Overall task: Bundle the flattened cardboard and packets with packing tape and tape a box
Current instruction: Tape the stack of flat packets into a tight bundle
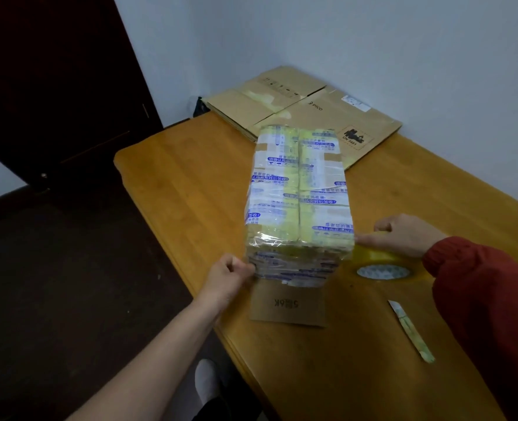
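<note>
A box (297,205) heavily wrapped in yellowish and printed blue-white tape stands in the middle of the wooden table (191,177), with a brown flap (288,303) sticking out toward me. My left hand (230,276) pinches the tape at the box's near left corner. My right hand (403,233) grips the yellow tape roll (383,262) beside the box's near right corner, index finger pointing at the box. Tape runs from the roll across the near face.
Flattened cardboard boxes (309,107) lie stacked at the table's far end against the wall. A utility knife (411,331) lies on the table near my right sleeve. A dark door and dark floor are to the left; the table edge runs diagonally below my left arm.
</note>
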